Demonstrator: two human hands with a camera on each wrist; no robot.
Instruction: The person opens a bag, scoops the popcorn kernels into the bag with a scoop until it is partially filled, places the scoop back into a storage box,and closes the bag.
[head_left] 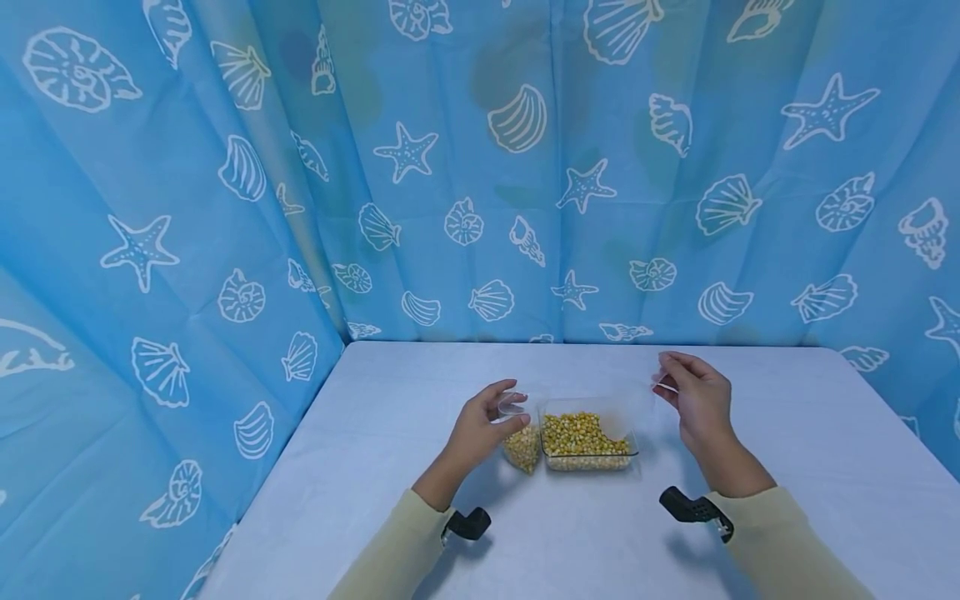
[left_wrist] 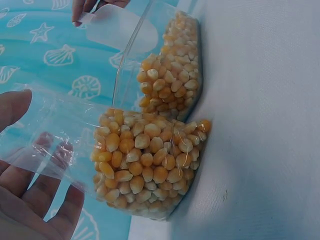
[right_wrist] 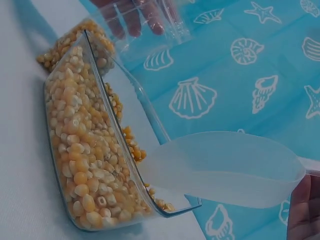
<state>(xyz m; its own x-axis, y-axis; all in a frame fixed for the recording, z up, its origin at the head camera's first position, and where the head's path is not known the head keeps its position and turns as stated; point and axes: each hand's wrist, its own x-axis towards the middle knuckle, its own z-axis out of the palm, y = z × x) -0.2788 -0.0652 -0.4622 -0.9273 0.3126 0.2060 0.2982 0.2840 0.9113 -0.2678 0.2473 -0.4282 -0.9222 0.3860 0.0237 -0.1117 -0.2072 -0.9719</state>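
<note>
My left hand (head_left: pixel 480 429) holds a clear zip-top plastic bag (left_wrist: pixel 145 160) near its mouth, thumb on one side and fingers on the other. Yellow corn kernels fill the bottom of the bag, which stands upright against the glass container's left side. The rectangular glass container (right_wrist: pixel 90 60) holds many more kernels, heaped toward its left and front with a bare hollow at the back right. With its fingertips, my right hand (head_left: pixel 705 400) pinches the handle of a translucent plastic scoop (right_wrist: pixel 235 165). The scoop's broad end reaches over the container's rim.
A white cloth covers the table (head_left: pixel 375 467). Behind it and to the left hangs a blue curtain (head_left: pixel 465 167) printed with white shells and starfish. A black wrist camera (head_left: pixel 468 523) sits on the left wrist, another (head_left: pixel 686 506) on the right.
</note>
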